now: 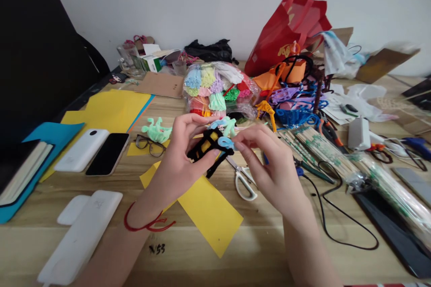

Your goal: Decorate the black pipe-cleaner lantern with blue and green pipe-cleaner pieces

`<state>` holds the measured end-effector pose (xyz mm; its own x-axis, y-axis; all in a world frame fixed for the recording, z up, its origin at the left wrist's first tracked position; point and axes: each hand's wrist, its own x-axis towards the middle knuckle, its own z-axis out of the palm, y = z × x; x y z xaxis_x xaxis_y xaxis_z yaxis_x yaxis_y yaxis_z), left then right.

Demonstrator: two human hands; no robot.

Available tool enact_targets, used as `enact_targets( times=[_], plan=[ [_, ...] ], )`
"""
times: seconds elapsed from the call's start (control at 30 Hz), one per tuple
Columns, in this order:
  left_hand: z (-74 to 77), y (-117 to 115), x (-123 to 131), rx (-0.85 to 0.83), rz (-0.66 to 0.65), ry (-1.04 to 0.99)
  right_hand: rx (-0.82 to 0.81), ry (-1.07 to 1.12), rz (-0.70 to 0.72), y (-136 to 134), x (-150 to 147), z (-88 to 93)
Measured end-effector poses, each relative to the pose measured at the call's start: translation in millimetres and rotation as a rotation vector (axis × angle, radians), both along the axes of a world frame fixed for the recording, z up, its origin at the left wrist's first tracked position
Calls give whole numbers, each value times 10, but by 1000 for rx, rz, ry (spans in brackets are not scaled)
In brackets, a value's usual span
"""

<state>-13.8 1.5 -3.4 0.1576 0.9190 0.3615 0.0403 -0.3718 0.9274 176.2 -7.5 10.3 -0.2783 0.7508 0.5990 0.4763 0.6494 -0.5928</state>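
Observation:
My left hand (184,154) is closed around a small black model (201,147) that looks made of fuzzy pipe cleaners, with yellow panels between its black bars. On the near side of the model shows a light blue coil (225,142), and my right hand (271,161) pinches at its edge with thumb and forefinger. Light blue and mint green pieces (230,126) stick up at the model's top. Below the hands lie a yellow paper sheet (212,217) and white-handled scissors (245,186), partly covered. A mint green fuzzy figure (157,131) lies left of my left hand.
Behind the hands sits a clear bag of coloured pipe cleaners (215,85). A red bag (286,36) stands over tangled purple and blue pieces. Glasses (150,144), a phone (107,154) and white power banks (82,150) lie left; wrapped sticks (326,154) and a black cord (332,202) lie right.

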Motion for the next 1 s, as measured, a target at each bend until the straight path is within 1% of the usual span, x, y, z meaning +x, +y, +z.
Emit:
enact_targets(
  times=[0.1, 0.3, 0.33, 0.4, 0.5, 0.57, 0.6, 0.67, 0.7, 0.83, 0.9, 1.0],
  plan=[
    [15, -11, 26, 51, 22, 2, -8, -21, -10, -1, -12, -14],
    [-21, -8, 37, 45, 31, 19, 46, -44, -9, 24, -35, -33],
    [-27, -2, 30, 36, 28, 3, 52, -7, -23, 27, -47, -41],
    [-32, 10, 13, -16, 11, -59, 43, 135, -78, 27, -77, -58],
    [-24, 14, -2, -149, -7, -168, 9, 359, -158, 2, -118, -64],
    [-20, 6, 8, -205, -6, -204, -10, 378, -141, -31, -134, -49],
    [-22, 0, 19, -203, 3, -215, -20, 355, -117, -49, -140, -39],
    [-33, -12, 49, -141, 40, -213, -42, 291, -72, -83, -157, -23],
    [-41, -17, 64, -79, 69, -198, -50, 264, -62, -96, -168, -23],
    [-75, -27, 91, 180, 167, -24, -25, 218, -98, -109, -231, -73],
    [-87, -24, 88, 248, 189, 44, 8, 210, -117, -97, -255, -106],
    [-102, -15, 89, 313, 220, 79, 57, 207, -115, -66, -263, -132]
  ],
)
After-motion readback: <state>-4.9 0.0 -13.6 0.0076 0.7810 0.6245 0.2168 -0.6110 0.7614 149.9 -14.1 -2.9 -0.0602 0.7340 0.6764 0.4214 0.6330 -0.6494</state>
